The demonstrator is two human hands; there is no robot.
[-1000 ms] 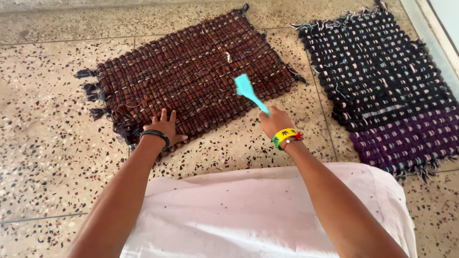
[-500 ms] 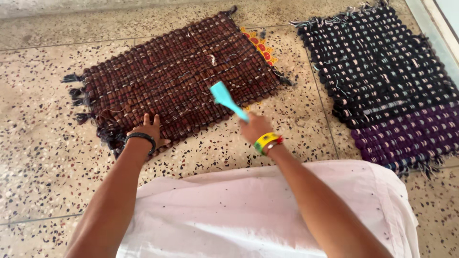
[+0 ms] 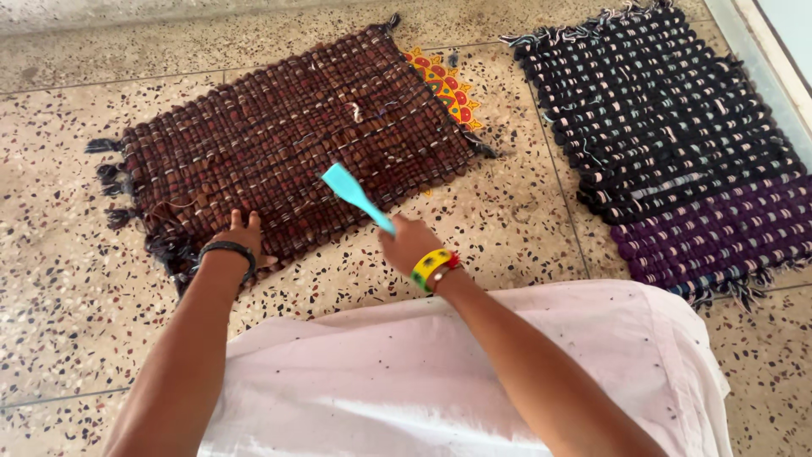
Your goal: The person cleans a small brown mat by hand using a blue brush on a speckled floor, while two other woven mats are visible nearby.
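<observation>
A dark brown woven rag mat (image 3: 279,144) lies on the speckled floor ahead of me. My left hand (image 3: 238,239), with a black band at the wrist, presses flat on the mat's near edge. My right hand (image 3: 408,244), wearing a yellow and red wristband, grips a light blue flat tool (image 3: 356,195) that points up and left over the mat's near right part. A pale pink cloth (image 3: 440,381) covers my lap below both arms.
A second woven mat (image 3: 677,144), black with a purple near end, lies to the right. A painted orange and yellow floor design (image 3: 444,85) peeks out from under the brown mat's far right corner. A raised ledge (image 3: 774,59) runs along the right edge.
The view has shifted, so the brown mat sits farther right and lower. The painted design at its corner has come into sight. Both hands stay on the mat's near edge with the tool.
</observation>
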